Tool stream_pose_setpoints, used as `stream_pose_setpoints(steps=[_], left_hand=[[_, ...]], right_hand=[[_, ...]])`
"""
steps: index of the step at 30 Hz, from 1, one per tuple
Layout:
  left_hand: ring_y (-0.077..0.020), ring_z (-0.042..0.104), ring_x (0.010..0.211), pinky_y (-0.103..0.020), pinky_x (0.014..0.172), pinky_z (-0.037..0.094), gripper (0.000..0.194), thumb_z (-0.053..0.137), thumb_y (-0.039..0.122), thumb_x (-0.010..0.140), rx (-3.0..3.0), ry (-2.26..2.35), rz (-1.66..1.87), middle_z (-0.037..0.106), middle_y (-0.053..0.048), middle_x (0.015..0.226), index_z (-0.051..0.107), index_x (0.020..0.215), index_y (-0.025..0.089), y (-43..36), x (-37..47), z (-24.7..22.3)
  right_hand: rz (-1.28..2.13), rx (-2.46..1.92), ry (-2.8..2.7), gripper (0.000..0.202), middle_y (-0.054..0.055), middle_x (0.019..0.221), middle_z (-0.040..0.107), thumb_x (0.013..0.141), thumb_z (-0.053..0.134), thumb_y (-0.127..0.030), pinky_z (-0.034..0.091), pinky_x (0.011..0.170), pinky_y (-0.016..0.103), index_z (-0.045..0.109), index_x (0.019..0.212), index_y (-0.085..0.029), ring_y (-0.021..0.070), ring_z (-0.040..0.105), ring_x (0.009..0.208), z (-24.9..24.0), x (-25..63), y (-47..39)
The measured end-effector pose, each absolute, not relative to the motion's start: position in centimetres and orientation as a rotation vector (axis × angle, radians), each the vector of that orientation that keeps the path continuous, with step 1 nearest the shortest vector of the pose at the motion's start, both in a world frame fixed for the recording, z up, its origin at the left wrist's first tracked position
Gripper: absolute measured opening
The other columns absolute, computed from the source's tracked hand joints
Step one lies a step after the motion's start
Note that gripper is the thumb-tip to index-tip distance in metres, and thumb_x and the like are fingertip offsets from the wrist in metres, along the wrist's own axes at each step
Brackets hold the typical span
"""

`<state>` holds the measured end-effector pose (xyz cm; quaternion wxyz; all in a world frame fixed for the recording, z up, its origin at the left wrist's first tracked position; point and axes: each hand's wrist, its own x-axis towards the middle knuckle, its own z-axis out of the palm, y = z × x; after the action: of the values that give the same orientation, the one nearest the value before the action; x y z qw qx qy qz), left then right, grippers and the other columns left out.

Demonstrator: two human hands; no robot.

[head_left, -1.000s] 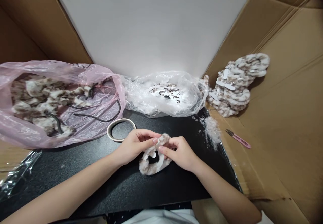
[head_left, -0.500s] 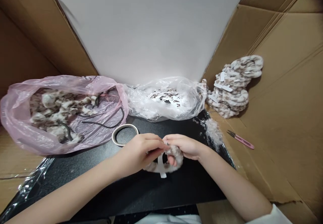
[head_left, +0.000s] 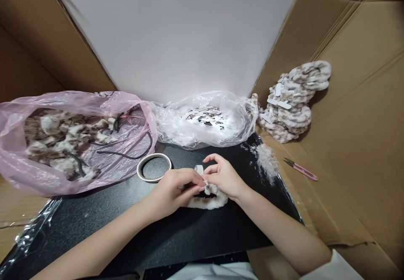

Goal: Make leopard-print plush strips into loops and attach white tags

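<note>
On the black tabletop lies a small furry ring, white with brownish patches. My left hand pinches its upper left part between thumb and fingers. From the ring's far side a white strip stands up, curled. My right hand has its thumb and fingers closed at the strip's base, right against the left fingertips, with its upper fingers bent and raised. The exact grip point between the two hands is partly hidden.
A tape roll lies left of my hands. Behind are a pink bag of furry scraps and dark cords, and a clear bag of white scraps. To the right are loose fluff, pink-handled thread snips and piled furry rings.
The white strip, which hung down across the ring's front, now stands up at its far side. My right hand let its ring hold loosen and moved to the strip, fingers raised.
</note>
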<state>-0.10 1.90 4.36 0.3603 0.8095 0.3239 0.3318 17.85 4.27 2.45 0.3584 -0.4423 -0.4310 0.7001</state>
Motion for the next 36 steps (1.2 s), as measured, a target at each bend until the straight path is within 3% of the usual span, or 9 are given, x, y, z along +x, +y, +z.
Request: stream_pose_setpoints(steps=[7,11,18,23,26,30,36], left_hand=[[-0.0125,0.057,0.079,-0.021,0.068,0.045,0.015,0.061,0.023,0.087,1.821,1.092,0.858,0.056,-0.004,0.093,0.073,0.079,0.019,1.7,0.2,2.7],[-0.0152,0.059,0.083,-0.024,0.072,0.046,0.016,0.064,0.027,0.084,1.634,1.126,0.835,0.057,-0.005,0.093,0.073,0.077,0.017,1.7,0.3,2.2],[-0.0139,0.061,0.072,-0.022,0.066,0.043,0.019,0.060,0.026,0.088,1.713,0.985,0.600,0.067,-0.003,0.078,0.071,0.076,0.015,1.7,0.0,3.4],[-0.0134,0.062,0.073,-0.022,0.067,0.043,0.016,0.060,0.025,0.088,1.832,0.940,0.646,0.069,-0.003,0.077,0.070,0.078,0.016,1.6,-0.2,3.3],[-0.0111,0.056,0.063,-0.020,0.059,0.040,0.013,0.063,0.026,0.085,1.718,1.012,0.727,0.064,0.000,0.069,0.062,0.076,0.016,1.3,0.0,2.8],[-0.0082,0.047,0.055,-0.017,0.051,0.036,0.025,0.067,0.032,0.081,1.398,1.015,0.811,0.052,0.006,0.064,0.045,0.080,0.018,1.1,0.4,2.3],[-0.0116,0.049,0.061,-0.020,0.056,0.036,0.024,0.061,0.037,0.084,1.460,1.112,0.641,0.056,0.001,0.068,0.056,0.079,0.014,1.5,0.4,2.0]], right_hand=[[1.562,-1.173,-1.130,0.041,-0.006,0.061,0.066,0.060,0.075,-0.015,0.040,0.047,0.019,0.048,0.090,-0.021,0.0090,0.055,0.047,1.7,17.2,3.7],[1.480,-1.164,-1.207,0.036,-0.005,0.063,0.067,0.063,0.074,-0.014,0.041,0.050,0.020,0.050,0.089,-0.021,0.0093,0.056,0.050,1.7,17.1,3.5],[1.775,-1.154,-0.978,0.049,-0.007,0.058,0.065,0.052,0.085,-0.021,0.044,0.055,0.021,0.052,0.089,-0.020,0.0088,0.056,0.050,2.4,17.5,3.3],[1.859,-1.127,-0.893,0.056,-0.007,0.058,0.064,0.047,0.089,-0.022,0.045,0.059,0.021,0.052,0.089,-0.019,0.0078,0.056,0.053,2.8,17.5,3.2],[1.848,-1.127,-0.904,0.056,-0.008,0.059,0.064,0.047,0.089,-0.023,0.044,0.057,0.021,0.052,0.089,-0.019,0.0082,0.056,0.052,2.8,17.4,3.2],[1.768,-1.109,-1.037,0.050,-0.007,0.062,0.064,0.053,0.086,-0.024,0.045,0.060,0.024,0.051,0.089,-0.020,0.0101,0.057,0.055,2.6,17.5,2.9],[1.377,-1.044,-1.543,0.029,-0.004,0.070,0.063,0.068,0.073,-0.014,0.048,0.071,0.027,0.052,0.086,-0.022,0.0143,0.064,0.070,2.2,18.1,2.2]])
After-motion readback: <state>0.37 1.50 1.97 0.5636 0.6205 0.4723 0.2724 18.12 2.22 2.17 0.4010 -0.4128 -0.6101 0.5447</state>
